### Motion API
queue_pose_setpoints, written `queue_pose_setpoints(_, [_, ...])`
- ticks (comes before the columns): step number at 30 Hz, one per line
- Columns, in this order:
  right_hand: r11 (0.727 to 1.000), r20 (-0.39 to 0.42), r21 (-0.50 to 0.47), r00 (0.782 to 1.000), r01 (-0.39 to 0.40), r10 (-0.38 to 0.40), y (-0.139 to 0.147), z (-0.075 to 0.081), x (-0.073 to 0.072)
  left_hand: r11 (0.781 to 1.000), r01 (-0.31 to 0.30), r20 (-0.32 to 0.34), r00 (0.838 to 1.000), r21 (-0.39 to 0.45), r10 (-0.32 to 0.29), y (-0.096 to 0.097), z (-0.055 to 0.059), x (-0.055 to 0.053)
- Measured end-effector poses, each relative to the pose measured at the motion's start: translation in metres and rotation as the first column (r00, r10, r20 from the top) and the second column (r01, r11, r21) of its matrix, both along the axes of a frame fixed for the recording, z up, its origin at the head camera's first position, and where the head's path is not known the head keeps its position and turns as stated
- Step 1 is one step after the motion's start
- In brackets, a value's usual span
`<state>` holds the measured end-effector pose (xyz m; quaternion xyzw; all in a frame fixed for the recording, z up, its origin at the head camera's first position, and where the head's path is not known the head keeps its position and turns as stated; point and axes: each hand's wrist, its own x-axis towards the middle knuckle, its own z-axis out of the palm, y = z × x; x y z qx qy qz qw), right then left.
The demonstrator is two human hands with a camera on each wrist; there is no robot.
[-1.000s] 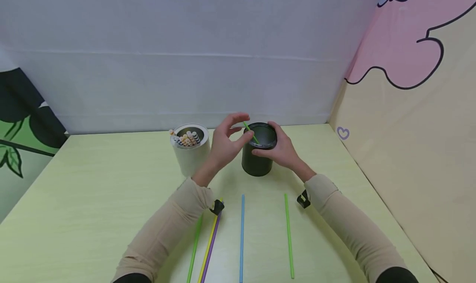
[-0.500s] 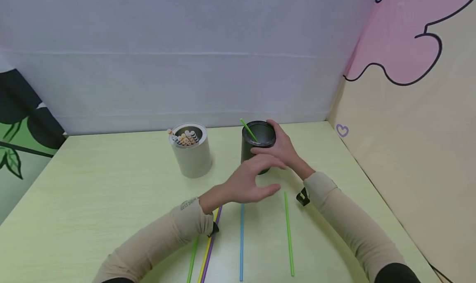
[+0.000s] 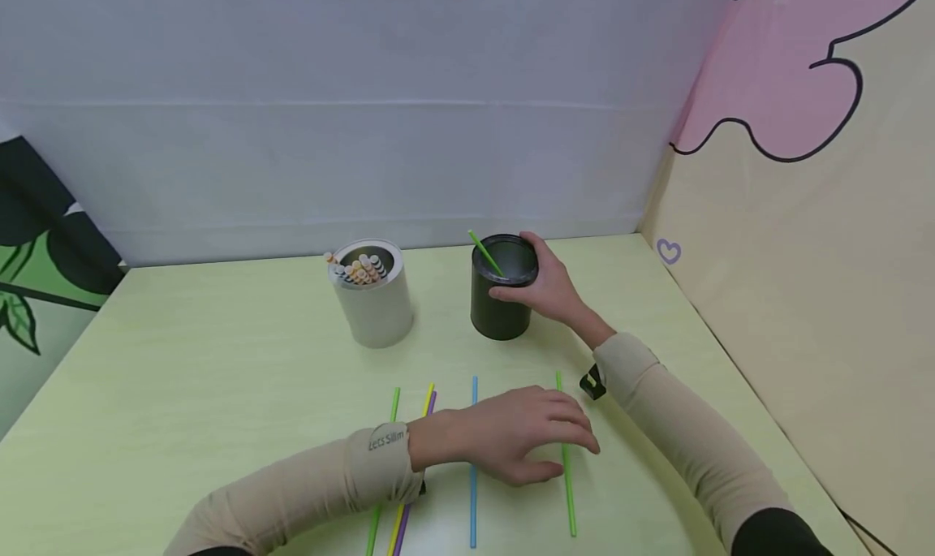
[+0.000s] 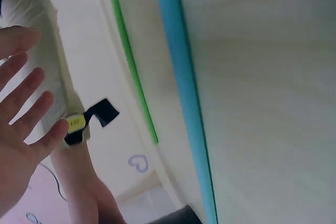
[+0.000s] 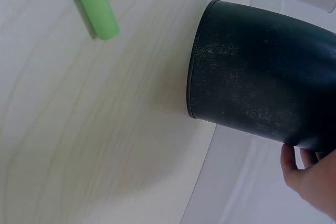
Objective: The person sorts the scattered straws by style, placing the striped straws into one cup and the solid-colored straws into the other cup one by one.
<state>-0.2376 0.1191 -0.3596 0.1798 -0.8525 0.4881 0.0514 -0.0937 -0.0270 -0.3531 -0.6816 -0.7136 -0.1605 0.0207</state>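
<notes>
Behind our pale table (image 3: 219, 353) rises a whitish wall (image 3: 351, 166), with a dark picture (image 3: 80, 243) at its left. Moving rightward, we meet the white cup (image 3: 376, 312), upright and well apart from both hands, with a bundle of striped straws (image 3: 363, 270) leaning in it. Nearer us lie the first green straw (image 3: 395, 403), then the yellow straw (image 3: 397, 525) and the purple straw (image 3: 404, 525) side by side; the left sleeve (image 3: 351, 471) hides the middle of all three. Next comes the blue straw (image 3: 473, 507), partly covered by our left hand (image 3: 514, 434), which is palm down with loose, parted fingers and holds nothing. Farther back stands the black cup (image 3: 500, 308), upright, with one tilted green straw (image 3: 485, 252) leaning out over its rim on the left. Our right hand (image 3: 544, 284) grips that cup at its right side, thumb across the front and fingers round behind. Last on the table lies the right green straw (image 3: 570, 499), partly under the left hand; whether they touch we cannot tell. For a clean pick-up of this straw, we judge it best to bring thumb and forefinger down on either side near its middle, pinch lightly so that it neither rolls nor flattens, and keep the wrist clear of the blue straw. Meanwhile the right hand should steady the black cup without squeezing hard, its mouth left free of fingers.
</notes>
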Motion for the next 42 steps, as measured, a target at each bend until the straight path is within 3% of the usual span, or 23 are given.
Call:
queue_pose_setpoints(3, [1.000,0.005,-0.005,1.000,-0.007,0.007,0.000,-0.001,-0.001,0.992,0.008,-0.104,0.994,-0.127,-0.021,0.003,-0.004,0.011])
queue_pose_setpoints(7, [1.000,0.007,-0.007,1.000,-0.005,0.005,0.000,-0.001,-0.002,0.959,0.003,-0.211,0.975,-0.283,-0.065,0.007,-0.009,0.025])
queue_pose_setpoints(12, [1.000,0.012,-0.006,1.000,-0.003,0.003,0.000,-0.001,-0.001,0.923,0.036,-0.209,0.970,-0.383,-0.124,0.014,-0.014,0.035])
queue_pose_setpoints(21, [1.000,0.013,-0.003,1.000,0.000,0.000,0.001,-0.001,0.000,0.912,0.041,-0.293,0.940,-0.408,-0.173,0.019,-0.018,0.040])
queue_pose_setpoints(34, [1.000,0.014,-0.011,1.000,-0.002,0.002,0.000,-0.002,-0.002,0.894,0.049,-0.306,0.930,-0.446,-0.203,0.023,-0.019,0.038])
queue_pose_setpoints(42, [1.000,0.019,-0.017,1.000,-0.004,0.005,0.000,-0.001,-0.001,0.893,0.016,-0.347,0.918,-0.451,-0.192,0.023,-0.018,0.037])
